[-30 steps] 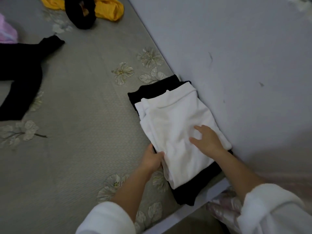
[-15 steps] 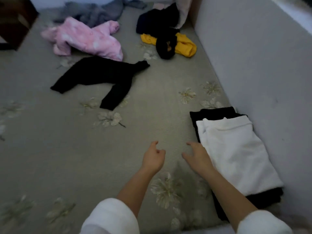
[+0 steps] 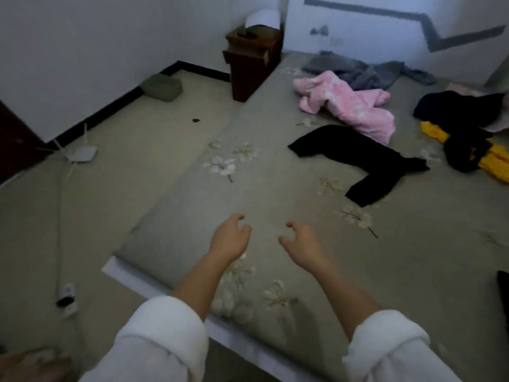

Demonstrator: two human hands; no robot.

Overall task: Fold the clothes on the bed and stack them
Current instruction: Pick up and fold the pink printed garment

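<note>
My left hand (image 3: pixel 230 238) and my right hand (image 3: pixel 301 242) hover side by side over the grey flowered bed (image 3: pixel 275 194), fingers loosely curled, holding nothing. Unfolded clothes lie farther up the bed: black leggings (image 3: pixel 366 161) spread flat, a pink fleece garment (image 3: pixel 349 106) behind them, a grey garment (image 3: pixel 366 74) near the wall, and a black piece (image 3: pixel 465 144) lying over a yellow one (image 3: pixel 495 164) at the right. A dark sliver of the folded stack (image 3: pixel 503 296) shows at the right edge; the rest of it is out of frame.
A dark wooden nightstand (image 3: pixel 252 60) stands at the bed's far left corner. On the floor to the left lie a white router (image 3: pixel 80 154) with a cable, a power strip (image 3: pixel 66 295) and a green cushion (image 3: pixel 162 86). The bed's near edge (image 3: pixel 154 285) runs diagonally.
My hands have left the folded white and black stack and moved out over the open bed. The view has swung left and up, so the stack has slid almost out of frame at right.
</note>
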